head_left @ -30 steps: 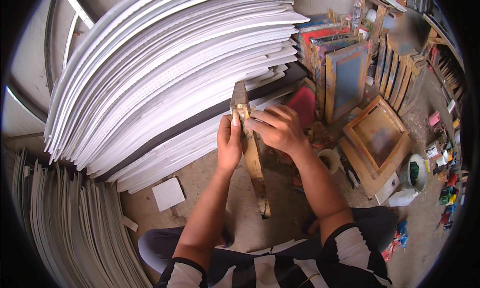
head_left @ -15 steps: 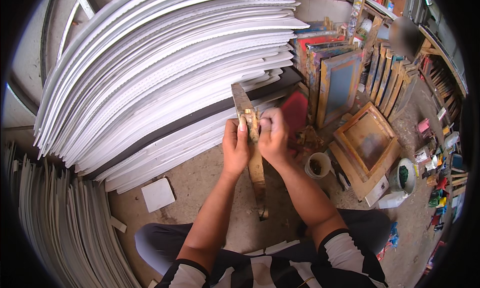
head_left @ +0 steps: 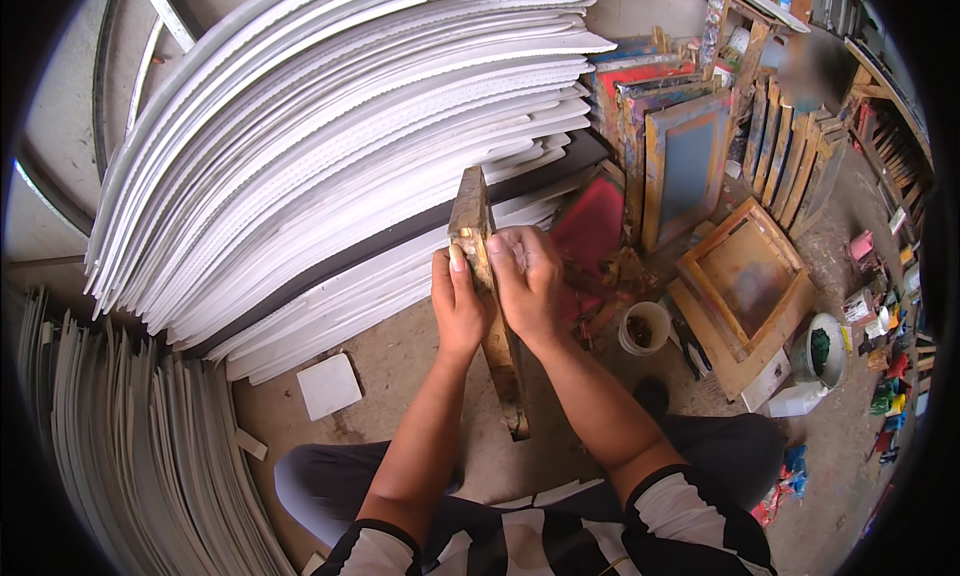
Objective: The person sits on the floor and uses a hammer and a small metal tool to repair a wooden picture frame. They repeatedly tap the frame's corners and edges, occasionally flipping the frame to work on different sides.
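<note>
Between my hands, a worn, paint-stained wooden frame (head_left: 508, 381) is held up and seen nearly edge-on, its far end pointing at the white stack. My left hand (head_left: 462, 306) is closed on its left side, with the thumb lying along the top edge near a pale, rough patch. On the other side, my right hand (head_left: 530, 286) grips the frame with curled fingers, its thumb pressed close to the same patch. The fingers' undersides and the frame's broad faces are hidden from this angle.
A tall stack of white sheets (head_left: 350, 146) fills the far left, with grey sheets (head_left: 130, 426) nearer. To the right are screen frames (head_left: 685, 171), a frame on a board (head_left: 745, 276), a white bucket (head_left: 643, 329) and a bowl of green paint (head_left: 820, 351). A white square (head_left: 329, 386) lies on the floor.
My right hand was a blurred, bunched fist at the frame's right side; now its fingers and thumb rest around the edge. The frame's far end has shifted slightly left.
</note>
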